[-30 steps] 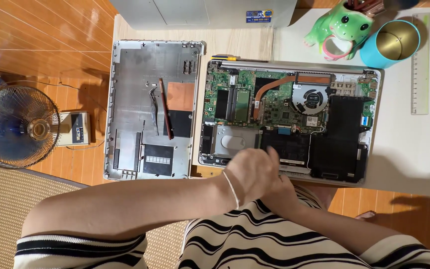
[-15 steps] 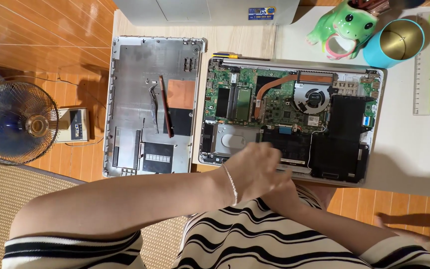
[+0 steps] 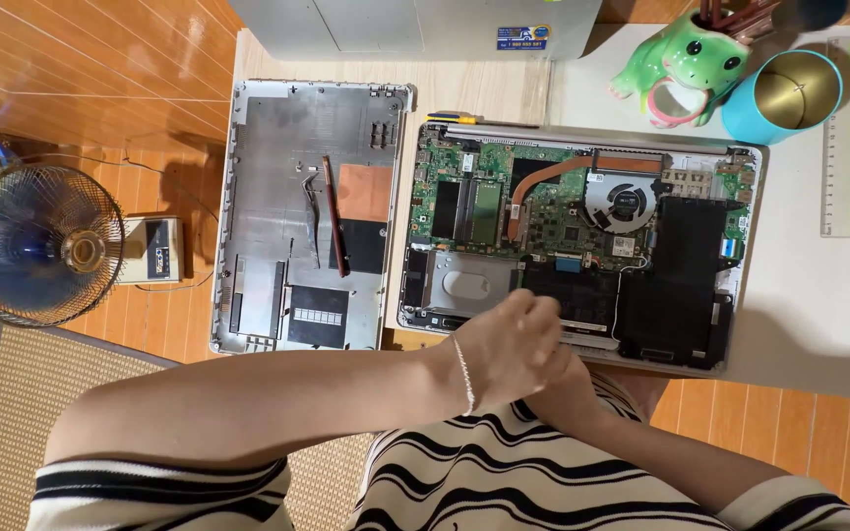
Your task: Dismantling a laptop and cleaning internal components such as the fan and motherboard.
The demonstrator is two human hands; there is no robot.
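Hands barely shifted: left hand (image 3: 509, 344) over right hand (image 3: 568, 388), touching opened laptop (image 3: 582, 246) near edge; grip state unclear.

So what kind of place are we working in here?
Probably a home desk used for electronics repair, not a workshop: an opened laptop with its bottom cover set aside, a frog-shaped pen holder, and a floor fan on wooden flooring.
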